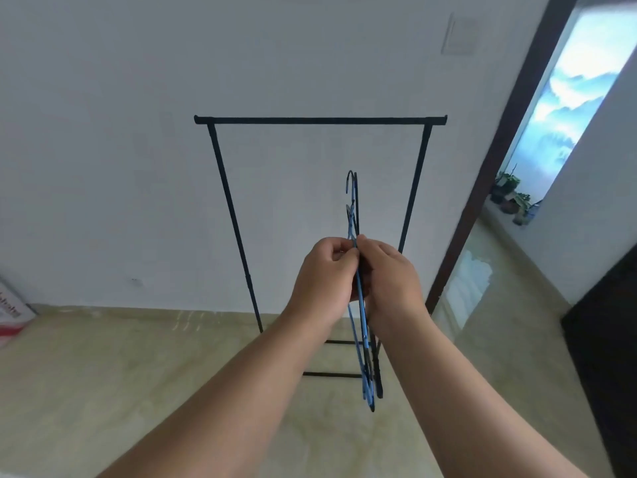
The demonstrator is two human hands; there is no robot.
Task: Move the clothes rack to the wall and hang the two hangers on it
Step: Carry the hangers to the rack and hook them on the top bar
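Both hands, left (322, 274) and right (391, 277), pinching two hangers (360, 305) together | rack (320, 120) looks parked by wall (103, 132) | bar empty, both hangers left

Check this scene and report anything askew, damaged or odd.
Nothing stands out. The black metal clothes rack stands level by the white wall, its bar bare. The left hand and right hand pinch two thin blue-and-black wire hangers together.
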